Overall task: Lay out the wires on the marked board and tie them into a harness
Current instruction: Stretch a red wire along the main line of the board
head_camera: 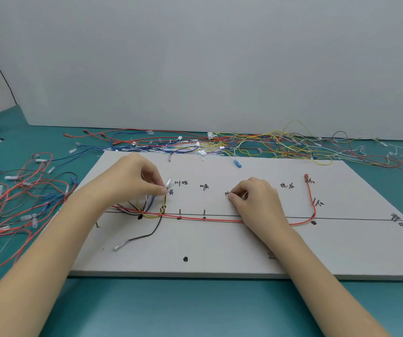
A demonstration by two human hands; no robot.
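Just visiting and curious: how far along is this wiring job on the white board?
Early, it seems. Done: a red wire lies along the drawn line on the board and turns up to a mark at the right; a black wire branches off. In hand: the left hand pinches a yellow wire at its mark, while the right hand rests curled on the board. Left: piles of loose wires wait, and no ties show.

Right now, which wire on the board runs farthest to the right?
The red wire: it follows the long line, then bends up to a red terminal. The black wire and yellow wire stay near the left hand.
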